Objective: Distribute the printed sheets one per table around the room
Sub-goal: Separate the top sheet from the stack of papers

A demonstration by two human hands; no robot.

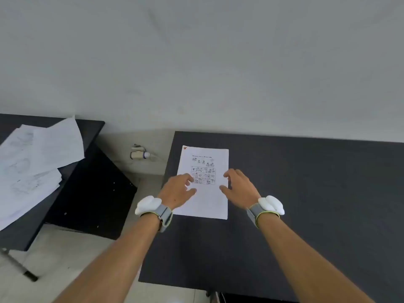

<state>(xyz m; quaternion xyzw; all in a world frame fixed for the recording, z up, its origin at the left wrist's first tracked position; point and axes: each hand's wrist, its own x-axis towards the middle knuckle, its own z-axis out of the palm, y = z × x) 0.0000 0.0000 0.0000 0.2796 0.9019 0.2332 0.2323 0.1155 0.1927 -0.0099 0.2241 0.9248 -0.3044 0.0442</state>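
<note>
Printed white paper sheet (204,184) with black cartoon panels lies flat near the left edge of a dark grey table (306,204), both bare hands over it.

Left hand (178,192) covers the sheet's left edge and right hand (239,189) its right edge, each with fingers spread apart and gripping nothing; whether the fingertips touch the paper cannot be told. Both wrists wear grey bands with white lumpy pods. On a second dark table (91,127) to the left sits a loose pile of white printed sheets (32,162). A small white fitting (140,154) shows on the pale wall between the tables.
</note>
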